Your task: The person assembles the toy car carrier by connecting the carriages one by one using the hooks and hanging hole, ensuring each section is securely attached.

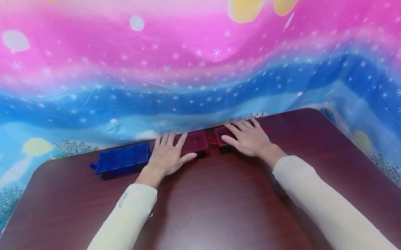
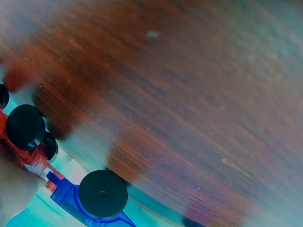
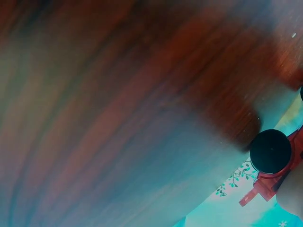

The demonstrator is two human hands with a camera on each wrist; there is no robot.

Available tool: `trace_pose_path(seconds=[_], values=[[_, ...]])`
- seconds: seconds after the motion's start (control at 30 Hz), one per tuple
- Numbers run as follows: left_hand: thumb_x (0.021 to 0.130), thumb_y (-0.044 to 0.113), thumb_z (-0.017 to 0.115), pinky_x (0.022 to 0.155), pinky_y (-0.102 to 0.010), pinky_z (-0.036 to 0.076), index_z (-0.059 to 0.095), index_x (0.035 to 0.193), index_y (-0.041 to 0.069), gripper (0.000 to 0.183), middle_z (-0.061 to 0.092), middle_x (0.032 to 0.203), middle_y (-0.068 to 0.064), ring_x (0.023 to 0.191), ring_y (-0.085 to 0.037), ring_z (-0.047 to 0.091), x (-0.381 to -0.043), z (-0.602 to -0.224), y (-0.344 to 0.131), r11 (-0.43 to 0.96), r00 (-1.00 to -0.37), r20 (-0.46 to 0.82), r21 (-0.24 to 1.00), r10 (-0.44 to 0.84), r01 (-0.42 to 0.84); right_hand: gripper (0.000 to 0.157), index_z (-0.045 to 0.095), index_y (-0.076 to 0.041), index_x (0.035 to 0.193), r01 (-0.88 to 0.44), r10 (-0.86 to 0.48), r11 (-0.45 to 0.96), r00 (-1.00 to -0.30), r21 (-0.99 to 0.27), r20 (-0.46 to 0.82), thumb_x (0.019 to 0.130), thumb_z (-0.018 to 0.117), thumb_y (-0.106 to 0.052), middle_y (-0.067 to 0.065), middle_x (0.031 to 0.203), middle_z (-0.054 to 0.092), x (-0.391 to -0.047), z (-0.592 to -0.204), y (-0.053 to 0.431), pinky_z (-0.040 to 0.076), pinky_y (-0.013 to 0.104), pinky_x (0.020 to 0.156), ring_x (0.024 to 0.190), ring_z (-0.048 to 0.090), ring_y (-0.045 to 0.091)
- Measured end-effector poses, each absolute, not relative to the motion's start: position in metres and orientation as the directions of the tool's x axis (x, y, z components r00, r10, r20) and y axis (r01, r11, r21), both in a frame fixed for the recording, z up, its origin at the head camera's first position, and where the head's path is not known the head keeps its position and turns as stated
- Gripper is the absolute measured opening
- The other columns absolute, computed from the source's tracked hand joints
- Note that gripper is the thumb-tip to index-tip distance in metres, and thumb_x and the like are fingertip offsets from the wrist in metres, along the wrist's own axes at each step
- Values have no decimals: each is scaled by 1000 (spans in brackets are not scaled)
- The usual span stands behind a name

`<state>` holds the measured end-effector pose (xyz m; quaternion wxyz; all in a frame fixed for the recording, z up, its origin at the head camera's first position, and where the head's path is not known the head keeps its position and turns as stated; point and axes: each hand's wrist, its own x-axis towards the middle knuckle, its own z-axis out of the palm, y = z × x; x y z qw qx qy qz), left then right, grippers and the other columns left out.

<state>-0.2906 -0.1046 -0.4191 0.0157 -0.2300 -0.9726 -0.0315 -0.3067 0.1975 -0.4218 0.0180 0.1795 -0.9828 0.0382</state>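
Three toy wagons with black wheels stand in a row along the far edge of the table. My left hand, fingers spread and palm down, lies over a red wagon, hiding its left part. A blue wagon is just left of that hand. In the left wrist view the red wagon's hitch meets the hitch of the blue wagon. My right hand rests with extended fingers on a second red wagon, covering most of it. A small gap with red hitch parts separates the two red wagons.
The dark brown table has rounded far corners. Behind it hangs a pink and blue cloth with snowflakes, close against the far edge and along both sides.
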Motion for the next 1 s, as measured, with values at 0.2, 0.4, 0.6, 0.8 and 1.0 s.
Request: trace_pose_path(seconds=[0.2, 0.4, 0.6, 0.8, 1.0], values=[[99, 70, 40, 121, -61, 10, 24, 163, 19, 84, 33, 158, -20, 149, -41, 23, -291, -417, -102, 892, -894, 42, 59, 446, 448, 84, 28, -23, 163, -353, -350, 933, -936, -76, 45, 99, 13, -76, 10, 163, 31, -307, -421, 199, 5, 61, 120, 151, 22, 34], [99, 70, 40, 121, -61, 10, 24, 164, 19, 85, 31, 159, -21, 150, -42, 20, -291, -415, -101, 890, -892, 22, 70, 451, 451, 84, 27, -22, 163, -353, -352, 933, -935, -73, 32, 99, 13, -75, 11, 164, 29, -305, -419, 200, 4, 62, 120, 152, 21, 35], [97, 72, 40, 121, -60, 5, 21, 164, 19, 87, 22, 165, -21, 154, -40, 8, -289, -413, -104, 893, -899, 14, 112, 437, 436, 83, 27, -20, 163, -364, -362, 927, -931, -92, 36, 100, 17, -73, 11, 166, 26, -303, -415, 198, 1, 64, 119, 154, 13, 33], [97, 74, 36, 121, -61, 3, 22, 164, 20, 87, 21, 166, -18, 155, -38, 6, -289, -404, -110, 911, -918, 37, 116, 395, 397, 81, 26, -21, 163, -378, -374, 917, -926, -127, 55, 101, 21, -72, 9, 168, 21, -305, -404, 193, -3, 63, 119, 156, 7, 31], [99, 70, 36, 120, -62, 8, 30, 162, 17, 82, 27, 164, -17, 154, -39, 13, -284, -396, -119, 926, -933, 90, 122, 348, 357, 78, 25, -22, 163, -385, -378, 912, -923, -141, 76, 102, 25, -70, 7, 169, 18, -299, -396, 183, -1, 62, 120, 156, 5, 29]])
